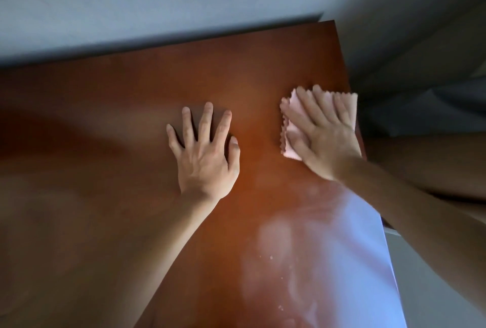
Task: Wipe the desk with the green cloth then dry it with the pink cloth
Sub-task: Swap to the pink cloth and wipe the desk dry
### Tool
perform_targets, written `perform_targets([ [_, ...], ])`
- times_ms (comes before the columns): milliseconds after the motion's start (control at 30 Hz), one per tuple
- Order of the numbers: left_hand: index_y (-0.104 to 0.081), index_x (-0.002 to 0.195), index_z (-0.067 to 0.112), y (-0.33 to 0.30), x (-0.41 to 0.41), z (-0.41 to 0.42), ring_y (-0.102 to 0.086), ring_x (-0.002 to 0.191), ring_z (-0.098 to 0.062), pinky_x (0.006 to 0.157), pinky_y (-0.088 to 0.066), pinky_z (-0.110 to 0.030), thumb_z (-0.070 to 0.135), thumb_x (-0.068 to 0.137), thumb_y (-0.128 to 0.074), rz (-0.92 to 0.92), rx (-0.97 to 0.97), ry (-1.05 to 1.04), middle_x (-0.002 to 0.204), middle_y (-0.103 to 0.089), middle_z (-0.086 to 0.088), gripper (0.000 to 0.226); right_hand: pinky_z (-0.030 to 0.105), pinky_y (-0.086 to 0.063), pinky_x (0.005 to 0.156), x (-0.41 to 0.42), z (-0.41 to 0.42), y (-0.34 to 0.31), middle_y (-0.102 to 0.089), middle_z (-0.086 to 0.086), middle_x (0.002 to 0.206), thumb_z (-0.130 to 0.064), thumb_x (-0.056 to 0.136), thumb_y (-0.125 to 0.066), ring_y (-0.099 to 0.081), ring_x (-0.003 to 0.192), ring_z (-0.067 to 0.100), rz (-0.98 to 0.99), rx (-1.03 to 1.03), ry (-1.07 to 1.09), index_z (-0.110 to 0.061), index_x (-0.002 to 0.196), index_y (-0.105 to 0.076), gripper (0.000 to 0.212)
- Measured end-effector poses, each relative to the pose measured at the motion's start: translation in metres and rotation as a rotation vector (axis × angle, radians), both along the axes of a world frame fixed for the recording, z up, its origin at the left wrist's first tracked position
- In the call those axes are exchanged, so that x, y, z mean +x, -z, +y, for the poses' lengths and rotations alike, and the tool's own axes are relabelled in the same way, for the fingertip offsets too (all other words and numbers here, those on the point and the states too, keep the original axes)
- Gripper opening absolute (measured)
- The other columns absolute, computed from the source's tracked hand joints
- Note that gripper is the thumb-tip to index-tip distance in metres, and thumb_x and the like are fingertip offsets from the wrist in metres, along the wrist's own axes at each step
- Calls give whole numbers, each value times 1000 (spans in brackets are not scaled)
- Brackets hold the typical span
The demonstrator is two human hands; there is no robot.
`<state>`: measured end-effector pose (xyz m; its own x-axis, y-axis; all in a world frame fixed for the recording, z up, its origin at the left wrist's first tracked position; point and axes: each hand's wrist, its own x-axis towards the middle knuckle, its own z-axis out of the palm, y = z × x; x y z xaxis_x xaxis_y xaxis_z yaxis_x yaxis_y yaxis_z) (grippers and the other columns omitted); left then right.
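The reddish-brown desk (131, 143) fills most of the view, with pale streaks and specks near its front right edge. The left hand (203, 154) rests flat mid-desk, fingers spread wide. The right hand (322, 130) presses the pink cloth (292, 140) with straight fingers against the right edge. This looks like the drying step; the streaked front area likely needs the next pass.

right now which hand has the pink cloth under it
The right hand, near the desk's right edge, presses flat on the pink cloth. The left hand rests flat on bare wood.
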<state>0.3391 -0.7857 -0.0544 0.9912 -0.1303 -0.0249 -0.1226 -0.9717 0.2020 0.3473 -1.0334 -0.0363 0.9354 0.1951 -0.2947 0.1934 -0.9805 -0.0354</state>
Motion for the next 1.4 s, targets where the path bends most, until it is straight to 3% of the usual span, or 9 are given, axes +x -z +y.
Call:
perform_targets([
  [233,-46,150,28,1,-1,-1,-21,152,-43,118,-14,-70,41,101,-39,-19,8,-6,163,-36,-7,52,47,7,126,78,10,4,-1,1,173,-52,105,-7,5,158,26,-81,-25,113,-38,163,-3,59],
  [500,-49,148,28,0,-1,-2,-22,152,-42,119,-13,-68,41,100,-40,-31,-19,-22,162,-38,-5,51,58,-4,126,-98,40,-2,-18,5,170,-54,106,-19,-8,158,31,36,105,-108,-34,163,-21,60],
  [600,-51,147,28,0,-1,-1,-22,153,-41,120,-11,-66,41,99,-42,-34,-47,-23,160,-39,-5,51,54,2,127,-72,28,-1,-14,4,171,-55,104,-13,-4,159,29,54,63,-135,-37,163,-14,61],
  [833,-61,138,28,-2,-5,1,-25,153,-36,122,-9,-62,35,92,-54,-65,-207,-27,154,-47,-2,48,47,9,125,9,41,6,0,-1,173,-55,103,-3,9,158,23,-47,34,114,-41,163,-4,62],
  [933,-64,135,26,-4,-5,4,-27,152,-34,123,-10,-61,31,91,-56,-64,-258,-18,152,-50,-3,46,51,6,126,-36,71,5,-5,3,173,-53,104,-1,3,159,29,-69,47,39,-34,164,-5,63],
  [1067,-67,129,19,-5,-22,8,-41,144,-31,119,-18,-59,24,90,-56,-126,-202,46,147,-54,-5,41,57,-8,125,-139,97,4,-22,7,169,-49,106,-21,-14,157,34,-43,134,-117,-27,162,-25,60],
  [1200,-66,130,17,-2,-83,3,-44,143,-33,116,-25,-58,21,91,-55,-162,-200,138,149,-54,-8,41,54,-3,125,-151,66,1,-21,6,169,-54,104,-22,-11,157,31,36,92,-237,-33,160,-20,60],
  [1300,-59,141,19,2,-114,-4,-35,149,-32,118,-21,-58,25,96,-50,-82,-151,134,157,-46,-7,46,46,14,124,-109,32,1,-9,3,172,-55,103,-7,3,158,27,16,20,-67,-38,162,-2,62],
  [1400,-52,147,21,6,-118,-5,-29,152,-32,121,-18,-57,28,99,-44,-56,-80,138,160,-41,-6,50,45,12,126,-81,18,4,-6,1,173,-55,104,-4,5,159,25,-51,43,148,-39,163,-6,62],
])
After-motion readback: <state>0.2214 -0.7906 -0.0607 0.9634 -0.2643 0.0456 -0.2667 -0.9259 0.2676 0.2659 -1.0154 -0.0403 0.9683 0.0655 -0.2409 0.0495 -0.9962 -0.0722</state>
